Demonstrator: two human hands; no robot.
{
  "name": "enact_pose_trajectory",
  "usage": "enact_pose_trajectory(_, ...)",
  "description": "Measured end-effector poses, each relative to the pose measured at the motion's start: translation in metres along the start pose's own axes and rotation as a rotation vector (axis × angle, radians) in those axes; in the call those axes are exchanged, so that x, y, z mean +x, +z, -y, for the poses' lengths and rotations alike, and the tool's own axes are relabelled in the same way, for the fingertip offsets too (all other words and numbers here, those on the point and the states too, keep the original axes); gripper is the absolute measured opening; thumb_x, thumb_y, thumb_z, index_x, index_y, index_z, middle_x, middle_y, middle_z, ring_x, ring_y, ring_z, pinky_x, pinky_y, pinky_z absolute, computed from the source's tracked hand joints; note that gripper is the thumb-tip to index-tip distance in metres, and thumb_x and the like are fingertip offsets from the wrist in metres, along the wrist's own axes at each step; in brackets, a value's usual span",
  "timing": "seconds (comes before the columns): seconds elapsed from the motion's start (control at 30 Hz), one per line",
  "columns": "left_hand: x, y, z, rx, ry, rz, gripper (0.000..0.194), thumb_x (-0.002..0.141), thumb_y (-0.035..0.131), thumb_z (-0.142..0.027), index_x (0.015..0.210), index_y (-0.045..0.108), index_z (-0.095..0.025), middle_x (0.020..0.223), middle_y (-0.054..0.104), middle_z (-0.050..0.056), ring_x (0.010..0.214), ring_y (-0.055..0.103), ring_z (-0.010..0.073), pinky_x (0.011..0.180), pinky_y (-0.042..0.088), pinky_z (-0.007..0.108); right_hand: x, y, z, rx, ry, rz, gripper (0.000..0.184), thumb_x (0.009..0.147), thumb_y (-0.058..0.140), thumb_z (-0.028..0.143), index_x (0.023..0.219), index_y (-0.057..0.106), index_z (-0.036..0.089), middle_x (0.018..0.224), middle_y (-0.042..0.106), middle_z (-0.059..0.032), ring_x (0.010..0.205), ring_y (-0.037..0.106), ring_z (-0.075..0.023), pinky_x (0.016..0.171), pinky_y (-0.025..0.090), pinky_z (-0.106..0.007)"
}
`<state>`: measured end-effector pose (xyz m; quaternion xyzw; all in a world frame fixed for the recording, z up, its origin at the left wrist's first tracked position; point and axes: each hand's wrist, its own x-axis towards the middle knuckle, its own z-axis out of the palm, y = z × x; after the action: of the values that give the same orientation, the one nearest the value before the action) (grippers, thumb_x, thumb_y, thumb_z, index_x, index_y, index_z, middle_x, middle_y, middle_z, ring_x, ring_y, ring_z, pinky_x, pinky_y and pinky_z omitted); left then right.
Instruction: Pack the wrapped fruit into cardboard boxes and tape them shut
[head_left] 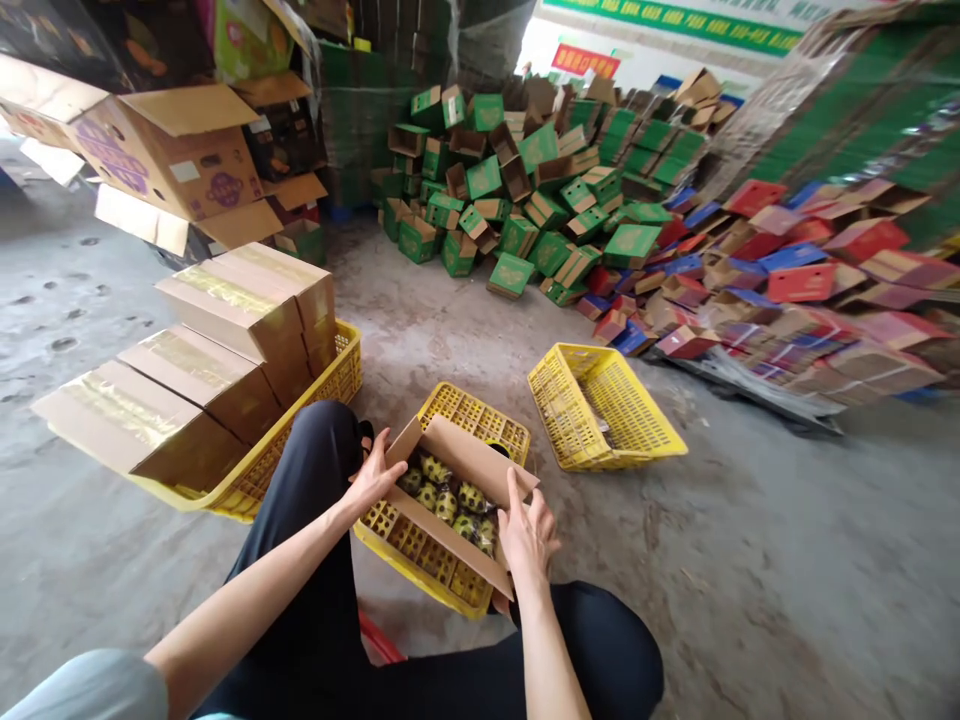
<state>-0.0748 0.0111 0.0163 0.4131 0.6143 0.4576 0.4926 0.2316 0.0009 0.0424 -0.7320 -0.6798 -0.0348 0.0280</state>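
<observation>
A brown cardboard box sits on an upturned yellow crate between my knees. Its flaps are partly raised, and several dark wrapped round items show inside. My left hand presses on the box's left end flap, fingers spread. My right hand rests against the right end, with the fingers up along the far long flap. Neither hand holds anything loose.
A yellow crate on my left carries several taped brown cartons. Another yellow crate lies tilted ahead on the right. Piles of green boxes and red and blue boxes cover the concrete floor beyond.
</observation>
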Motion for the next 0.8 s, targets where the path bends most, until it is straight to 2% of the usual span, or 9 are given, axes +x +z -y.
enact_pose_trajectory(0.1, 0.000, 0.001, 0.005, -0.091, -0.042, 0.038, 0.101, 0.084, 0.070, -0.036, 0.165, 0.014, -0.013, 0.141, 0.058, 0.020, 0.130, 0.060, 0.0339, 0.111, 0.046, 0.047, 0.014, -0.003, -0.004, -0.030, 0.048, 0.153, 0.086, 0.097, 0.059, 0.027, 0.166, 0.013, 0.049, 0.136, 0.054, -0.0174, 0.122, 0.053, -0.0412, 0.084, 0.054, -0.060)
enact_pose_trajectory(0.2, 0.000, 0.000, 0.010, -0.159, -0.029, 0.152, 0.103, 0.085, 0.069, -0.035, 0.166, 0.009, -0.014, 0.133, 0.064, 0.017, 0.117, 0.067, 0.0313, 0.103, 0.053, 0.047, 0.026, -0.009, -0.013, -0.046, 0.004, 0.266, 0.095, 0.095, 0.056, 0.018, 0.167, 0.001, 0.047, 0.118, 0.059, -0.0126, 0.121, 0.051, -0.0382, 0.090, 0.052, -0.058)
enact_pose_trajectory(0.27, 0.001, -0.001, 0.015, -0.115, 0.017, 0.204, 0.102, 0.083, 0.071, -0.035, 0.166, 0.015, -0.017, 0.133, 0.064, 0.015, 0.116, 0.066, 0.0307, 0.103, 0.053, 0.046, 0.028, -0.010, -0.019, -0.027, -0.046, 0.290, 0.099, 0.092, 0.054, 0.013, 0.166, -0.004, 0.046, 0.116, 0.059, -0.0114, 0.122, 0.050, -0.0378, 0.094, 0.051, -0.057)
enact_pose_trajectory(0.37, 0.001, -0.003, 0.022, 0.021, 0.090, 0.217, 0.099, 0.079, 0.074, -0.032, 0.163, 0.025, -0.017, 0.144, 0.059, 0.015, 0.128, 0.060, 0.0333, 0.112, 0.047, 0.046, 0.024, -0.007, -0.024, 0.031, -0.078, 0.302, 0.103, 0.092, 0.055, 0.014, 0.166, -0.008, 0.045, 0.119, 0.058, -0.0105, 0.123, 0.051, -0.0374, 0.097, 0.049, -0.059)
enact_pose_trajectory(0.47, 0.000, -0.008, 0.026, 0.146, 0.147, 0.235, 0.096, 0.078, 0.073, -0.027, 0.162, 0.028, -0.013, 0.148, 0.058, 0.016, 0.133, 0.056, 0.0347, 0.116, 0.044, 0.046, 0.022, -0.003, -0.021, 0.014, -0.034, 0.297, 0.101, 0.094, 0.057, 0.022, 0.166, -0.009, 0.047, 0.120, 0.057, -0.0101, 0.123, 0.052, -0.0391, 0.098, 0.047, -0.067)
enact_pose_trajectory(0.57, -0.003, -0.014, 0.028, 0.217, 0.205, 0.298, 0.090, 0.081, 0.072, -0.025, 0.161, 0.032, -0.015, 0.148, 0.058, 0.015, 0.130, 0.059, 0.0333, 0.114, 0.047, 0.045, 0.030, -0.002, -0.014, -0.028, 0.011, 0.311, 0.094, 0.098, 0.055, 0.030, 0.166, -0.008, 0.047, 0.121, 0.058, -0.0112, 0.122, 0.053, -0.0406, 0.098, 0.043, -0.073)
enact_pose_trajectory(0.8, -0.003, -0.014, 0.036, 0.379, 0.371, 0.316, 0.086, 0.084, 0.071, -0.024, 0.162, 0.035, -0.018, 0.151, 0.054, 0.016, 0.143, 0.048, 0.0348, 0.120, 0.041, 0.048, 0.052, -0.009, -0.011, 0.002, 0.046, 0.492, 0.082, 0.101, 0.049, 0.036, 0.167, 0.002, 0.046, 0.139, 0.056, -0.0157, 0.131, 0.051, -0.0424, 0.098, 0.045, -0.067)
